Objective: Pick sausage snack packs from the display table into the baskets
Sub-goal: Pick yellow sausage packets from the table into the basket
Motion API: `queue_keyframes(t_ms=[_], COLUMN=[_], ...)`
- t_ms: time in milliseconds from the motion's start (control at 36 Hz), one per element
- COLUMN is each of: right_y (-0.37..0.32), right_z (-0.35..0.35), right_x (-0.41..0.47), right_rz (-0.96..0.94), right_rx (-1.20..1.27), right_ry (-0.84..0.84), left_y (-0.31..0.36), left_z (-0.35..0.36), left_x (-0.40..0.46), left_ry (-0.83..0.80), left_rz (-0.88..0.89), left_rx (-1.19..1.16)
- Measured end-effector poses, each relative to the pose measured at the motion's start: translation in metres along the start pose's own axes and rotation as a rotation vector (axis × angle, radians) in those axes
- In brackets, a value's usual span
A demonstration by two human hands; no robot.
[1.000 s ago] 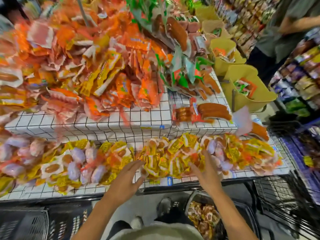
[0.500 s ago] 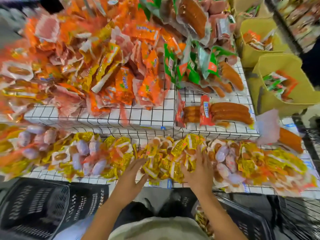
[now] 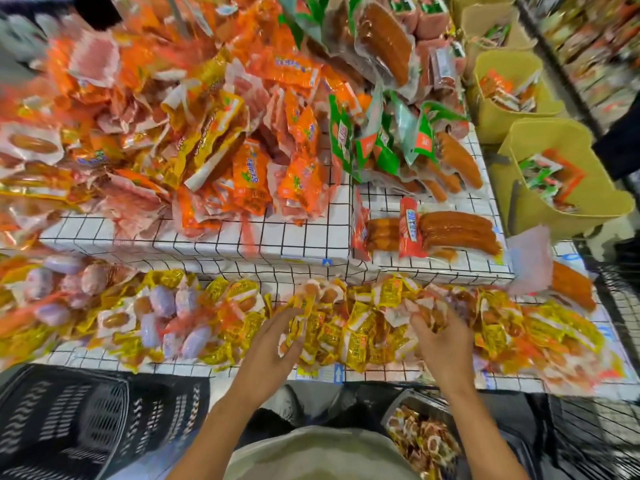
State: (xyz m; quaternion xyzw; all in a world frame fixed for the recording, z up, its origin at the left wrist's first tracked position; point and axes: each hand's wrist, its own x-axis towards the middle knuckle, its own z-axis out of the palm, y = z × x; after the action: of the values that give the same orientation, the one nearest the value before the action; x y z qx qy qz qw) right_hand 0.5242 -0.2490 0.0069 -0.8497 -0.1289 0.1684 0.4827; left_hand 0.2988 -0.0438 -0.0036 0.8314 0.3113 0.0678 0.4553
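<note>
A heap of yellow sausage snack packs [image 3: 349, 327] is spread along the front edge of the grid-patterned tabletop [image 3: 284, 244], and both hands are laid into it. The left hand [image 3: 273, 351] is held with fingers spread and only lightly bent over the near side of the heap; nothing is clasped in its grip. The right hand [image 3: 441, 344] has its fingers curled down into the packs, and a few seem to be pinched in its grip, though motion blur leaves this uncertain.

Below the tabletop edge, on the right, a basket [image 3: 398, 407] is seen already partly filled with similar packs, so some of the picking can be judged done. On the left a black basket [image 3: 65, 420] is seen, and no packs can be made out in the part of it that shows. A great many packs remain on the front row, so the work is judged to be far from finished. The current step is taken to be the gathering of another handful, which has not yet been lifted clear of the heap.
</note>
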Motion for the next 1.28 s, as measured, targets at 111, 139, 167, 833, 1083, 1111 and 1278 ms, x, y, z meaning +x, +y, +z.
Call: queue_keyframes(t_ms=[111,139,167,833,1083,1111,1278], right_y=[-0.025,-0.035,-0.043,-0.111,-0.024,-0.012,0.042], right_z=[-0.009,-0.010,-0.010,0.090,0.067,0.067,0.082], right_x=[-0.006,-0.009,-0.011,-0.061,-0.048,-0.049,-0.041], right_rz=[-0.033,-0.016,-0.005,0.003,0.161,0.158,-0.121], right_rx=[0.163,0.219,0.263,0.254,0.180,0.103,-0.620], right_ry=[0.029,0.006,-0.018,-0.477,-0.254,-0.240,-0.369], left_y=[0.008,0.012,0.015,-0.015,-0.069,-0.072,-0.072], left_z=[-0.003,-0.004,-0.006,-0.051,-0.077,-0.080,-0.085], left_x=[0.009,0.011,0.013,-0.001,-0.009,-0.009,-0.009], left_ry=[-0.001,-0.009,-0.032,-0.255,-0.040,-0.013,0.061], left_rz=[-0.015,-0.034,-0.069,-0.597,-0.609,-0.607,-0.618], left_rx=[-0.126,-0.191,-0.268,-1.568,-1.522,-1.515,-1.506])
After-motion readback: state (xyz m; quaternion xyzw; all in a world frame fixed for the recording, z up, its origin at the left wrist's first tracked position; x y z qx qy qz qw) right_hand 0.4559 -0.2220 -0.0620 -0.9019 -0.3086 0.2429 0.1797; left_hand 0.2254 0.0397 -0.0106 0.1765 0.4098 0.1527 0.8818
